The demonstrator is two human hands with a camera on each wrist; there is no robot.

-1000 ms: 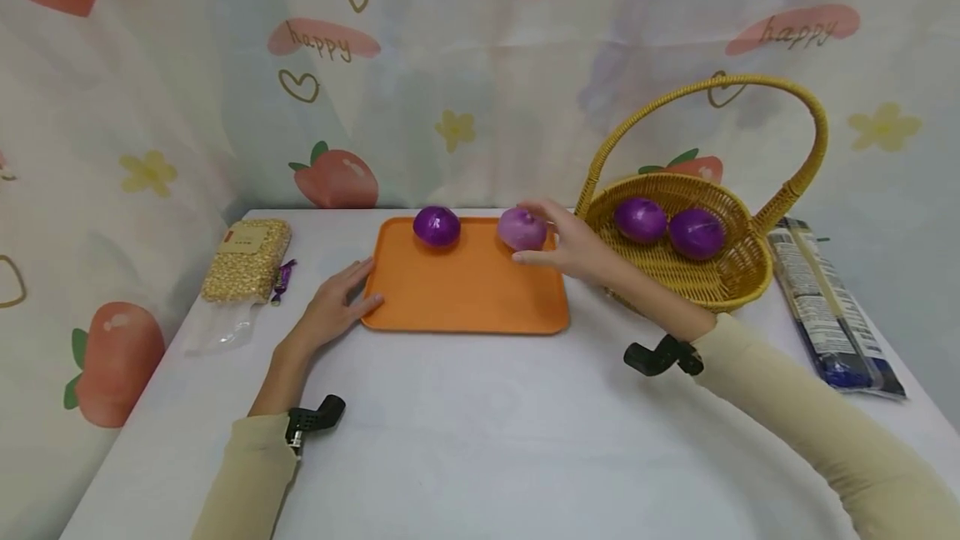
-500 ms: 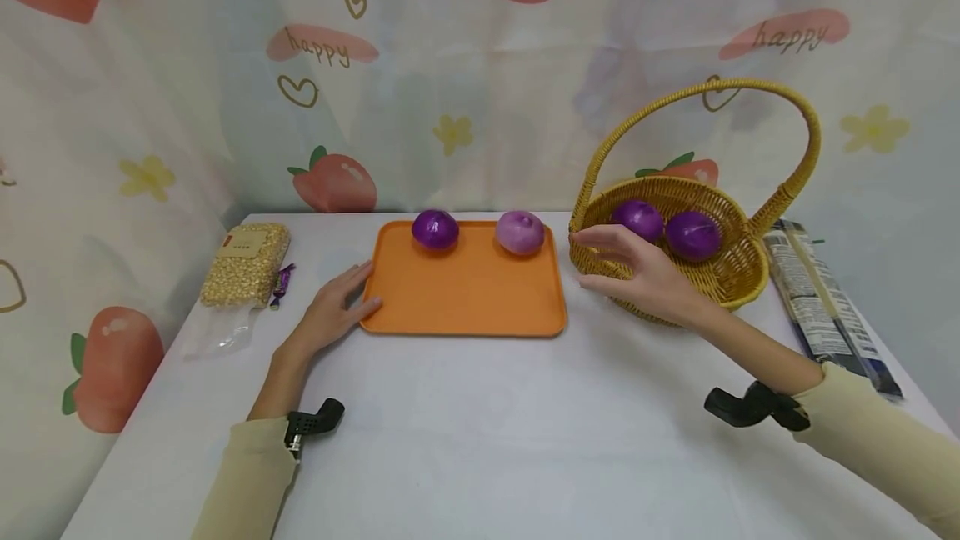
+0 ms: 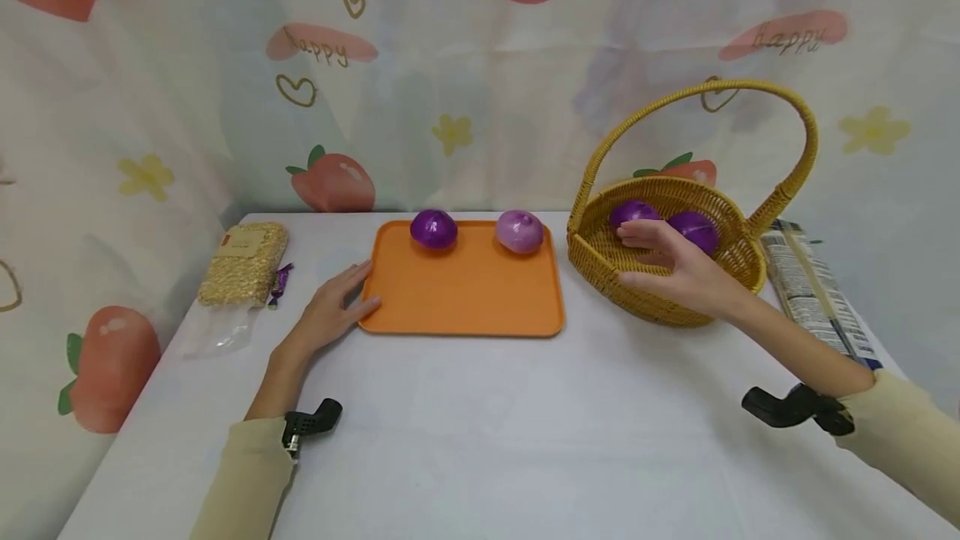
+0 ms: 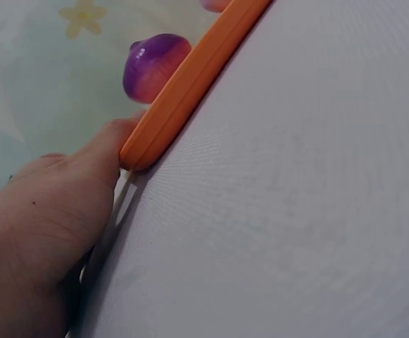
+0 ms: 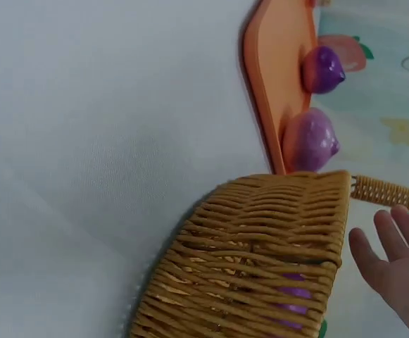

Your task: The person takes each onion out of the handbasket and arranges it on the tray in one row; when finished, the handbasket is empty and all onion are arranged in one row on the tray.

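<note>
An orange tray [image 3: 461, 298] lies on the white table. My left hand [image 3: 330, 315] rests against its left edge, the thumb by the near corner and the fingers extended along the side. On the tray's far side sit a glossy dark purple onion [image 3: 433, 229] and a paler purple onion [image 3: 520, 232]. Over the near side of a yellow wicker basket [image 3: 600, 269] hovers my right hand [image 3: 686, 273], fingers spread and nothing in them. Inside the basket are two dark purple onions, the left one [image 3: 633, 211] partly covered by my fingers and the right one [image 3: 696, 230] just beyond the hand.
The basket's tall handle [image 3: 806, 140] arches above it. A clear bag of pale yellow grains [image 3: 243, 265] and a purple wrapped candy [image 3: 280, 286] lie at the left. Right of the basket is a printed packet [image 3: 813, 290]. A patterned curtain [image 3: 517, 107] hangs behind the table.
My right hand has let go of the paler onion on the tray and moved right to over the basket. The left hand has stayed at the tray's edge.
</note>
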